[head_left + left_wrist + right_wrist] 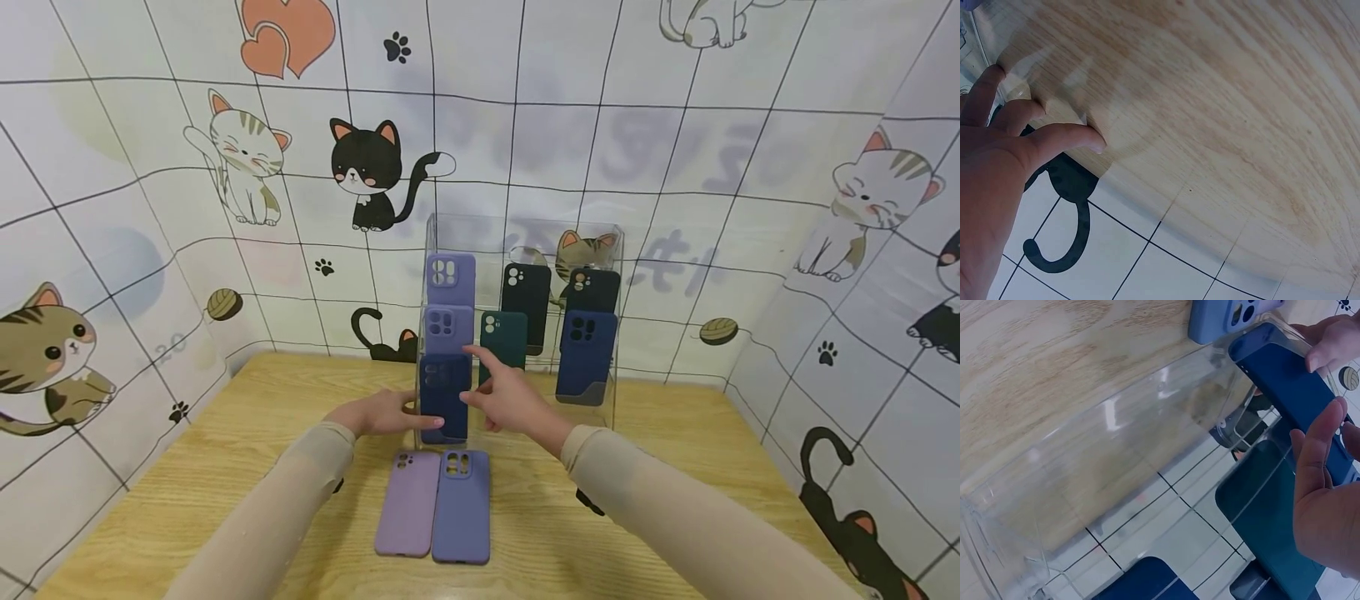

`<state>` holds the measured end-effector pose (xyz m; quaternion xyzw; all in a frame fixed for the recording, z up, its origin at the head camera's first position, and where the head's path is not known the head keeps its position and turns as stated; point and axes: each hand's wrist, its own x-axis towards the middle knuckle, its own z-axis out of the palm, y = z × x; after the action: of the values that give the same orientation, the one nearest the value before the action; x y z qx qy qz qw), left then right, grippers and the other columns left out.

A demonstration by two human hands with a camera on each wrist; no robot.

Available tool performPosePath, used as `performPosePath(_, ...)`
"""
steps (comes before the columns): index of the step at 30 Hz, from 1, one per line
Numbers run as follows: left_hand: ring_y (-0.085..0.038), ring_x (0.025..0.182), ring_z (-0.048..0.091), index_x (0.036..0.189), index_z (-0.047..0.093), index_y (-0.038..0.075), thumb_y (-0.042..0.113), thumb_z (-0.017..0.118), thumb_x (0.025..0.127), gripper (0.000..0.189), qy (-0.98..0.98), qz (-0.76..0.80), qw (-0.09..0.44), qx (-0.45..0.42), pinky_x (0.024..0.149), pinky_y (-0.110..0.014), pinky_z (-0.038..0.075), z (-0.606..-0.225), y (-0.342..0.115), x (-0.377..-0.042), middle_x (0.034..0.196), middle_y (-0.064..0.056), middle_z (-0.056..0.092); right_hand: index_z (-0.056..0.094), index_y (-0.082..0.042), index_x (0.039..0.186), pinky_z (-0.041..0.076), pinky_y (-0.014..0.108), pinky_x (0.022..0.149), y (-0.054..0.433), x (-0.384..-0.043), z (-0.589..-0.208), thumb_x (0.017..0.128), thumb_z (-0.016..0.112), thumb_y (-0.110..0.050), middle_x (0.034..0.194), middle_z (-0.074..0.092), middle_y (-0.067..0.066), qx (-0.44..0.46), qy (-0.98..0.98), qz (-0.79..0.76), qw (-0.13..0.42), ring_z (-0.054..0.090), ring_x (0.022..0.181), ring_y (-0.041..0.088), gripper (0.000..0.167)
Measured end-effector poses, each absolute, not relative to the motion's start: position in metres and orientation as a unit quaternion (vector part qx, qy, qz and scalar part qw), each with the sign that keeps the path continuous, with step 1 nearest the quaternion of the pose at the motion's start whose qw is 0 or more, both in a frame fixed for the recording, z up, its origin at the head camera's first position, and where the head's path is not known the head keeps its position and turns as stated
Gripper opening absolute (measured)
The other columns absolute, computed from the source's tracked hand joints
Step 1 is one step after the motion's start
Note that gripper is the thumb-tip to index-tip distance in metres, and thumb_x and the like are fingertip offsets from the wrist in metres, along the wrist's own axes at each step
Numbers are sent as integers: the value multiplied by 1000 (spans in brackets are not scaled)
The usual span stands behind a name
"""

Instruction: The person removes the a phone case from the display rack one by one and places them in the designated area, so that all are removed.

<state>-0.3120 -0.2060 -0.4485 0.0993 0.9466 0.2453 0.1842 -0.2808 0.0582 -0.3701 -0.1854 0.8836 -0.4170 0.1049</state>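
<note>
A clear acrylic stand [525, 225] holds phone cases in tiers. In its lowest left place stands a navy phone case [445, 408], upright and leaning back. My left hand [382, 412] is at the stand's lower left side, its thumb lying across the front of the navy case. My right hand [513, 400] is at that case's right side, thumb at its edge and index finger stretched up to a lavender case [448, 333] behind. In the right wrist view both hands flank the navy case [1291, 381]. Spread fingers [1066, 134] of the left hand show in the left wrist view.
A pink-purple case [407, 508] and a periwinkle case [461, 517] lie flat before the stand. Another lavender case [450, 287], a green case [504, 333], two black cases and a blue case [587, 358] stand in it. A cat-patterned backdrop [480, 142] encloses the wooden table.
</note>
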Motion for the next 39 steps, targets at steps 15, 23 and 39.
performPosePath(15, -44, 156, 42, 169, 32, 15, 91, 59, 84, 117, 945, 249, 185, 101, 122, -66, 40, -446, -205, -311, 169, -18, 42, 33, -45, 162, 65, 47, 62, 59, -282, -388, 102, 73, -16, 119, 77, 15, -201, 874, -433, 94, 71, 56, 22, 78)
performPosePath(23, -44, 156, 42, 169, 32, 17, 90, 60, 84, 115, 942, 260, 187, 97, 122, -66, 40, -443, -205, -310, 169, -18, 43, 37, -39, 160, 63, 41, 58, 57, -282, -394, 103, 71, -10, 124, 76, 16, -221, 873, -431, 60, 75, 64, 37, 72)
performPosePath(39, -43, 157, 41, 169, 31, 13, 92, 60, 82, 121, 939, 268, 189, 100, 123, -65, 40, -449, -205, -311, 171, -18, 40, 35, -28, 161, 55, 28, 51, 60, -290, -416, 104, 70, -9, 115, 81, 15, -271, 887, -372, -21, 72, 56, 26, 70)
